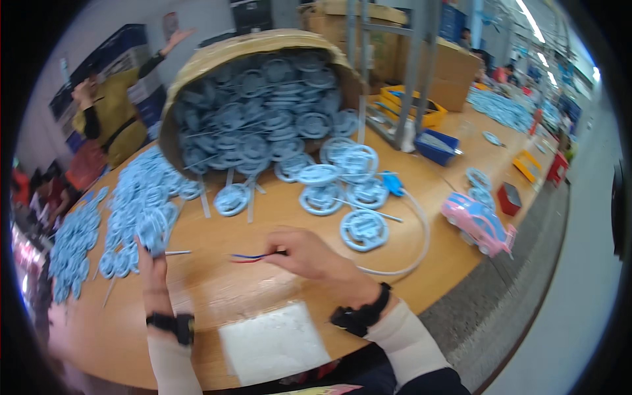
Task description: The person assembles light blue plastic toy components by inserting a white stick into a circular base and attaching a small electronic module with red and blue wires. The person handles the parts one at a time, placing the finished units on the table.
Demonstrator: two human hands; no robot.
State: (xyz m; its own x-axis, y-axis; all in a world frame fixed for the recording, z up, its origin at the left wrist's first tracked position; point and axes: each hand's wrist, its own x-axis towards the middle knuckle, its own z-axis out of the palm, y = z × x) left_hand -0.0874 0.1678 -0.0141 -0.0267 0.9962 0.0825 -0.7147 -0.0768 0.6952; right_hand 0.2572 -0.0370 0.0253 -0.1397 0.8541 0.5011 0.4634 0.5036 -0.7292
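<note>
My left hand (154,263) is at the left of the wooden table, its fingers gripping a light-blue plastic wheel-shaped part (153,229) that hides most of them. A thin pale rod sticks out near it to the right. In the middle, my right hand (306,253) pinches a cable's end, where bare-looking red and blue wires (249,257) point left. From under this hand the pale cable (426,237) loops right and up to a blue plug-like piece (393,184). More wheel-shaped parts with rods, one (364,230) near my right hand, lie beyond.
A large tipped sack (191,72) spills many blue parts onto the table; heaps (135,191) lie left. A white sheet (273,342) is at the near edge. Right are a pink toy car (477,224), a blue bin (437,146) and a metal post (421,72). Another person (118,112) stands far left.
</note>
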